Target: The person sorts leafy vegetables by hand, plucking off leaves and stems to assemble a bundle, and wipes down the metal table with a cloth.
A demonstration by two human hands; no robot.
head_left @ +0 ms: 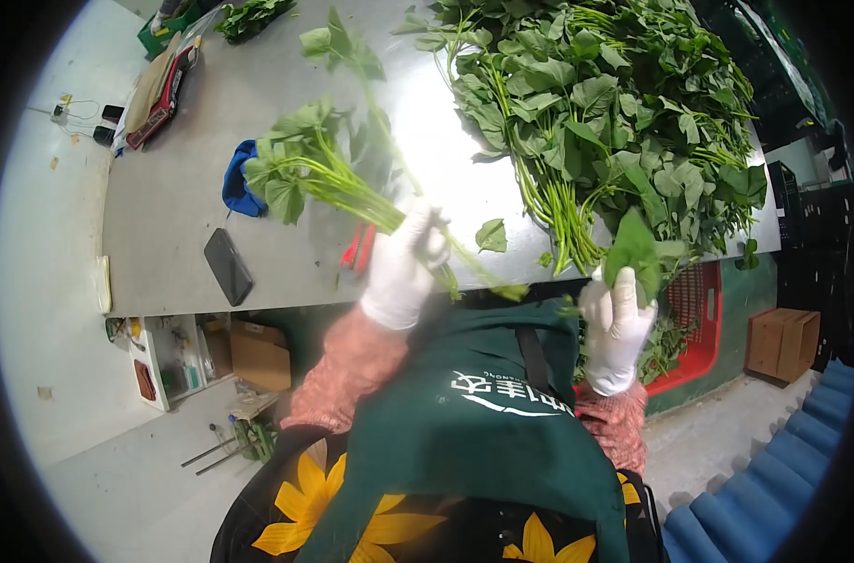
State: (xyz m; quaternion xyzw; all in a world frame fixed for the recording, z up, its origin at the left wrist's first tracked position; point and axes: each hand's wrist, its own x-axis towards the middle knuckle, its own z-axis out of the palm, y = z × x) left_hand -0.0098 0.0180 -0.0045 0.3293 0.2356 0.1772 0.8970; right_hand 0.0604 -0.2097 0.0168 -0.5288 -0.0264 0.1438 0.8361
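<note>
My left hand (405,265), in a white glove, is closed round a bunch of leafy green stems (343,188) above the table's front edge. One longer stem, smeared by motion, crosses that hand. At the right, my gloved right hand (618,324) pinches a broad green leaf (633,255) between thumb and fingers. A large heap of leafy greens (596,113) covers the right part of the metal table (174,225), its cut stems toward me. Between my hands and the heap lies a single loose leaf (492,235).
Beside my left hand are a red-handled tool (358,248), a dark phone (228,266) and a blue cloth-like item (243,180). Below the table's right edge stands a red crate (699,328) with leaves in it. Cardboard boxes (782,344) and a blue corrugated surface (774,479) lie farther right.
</note>
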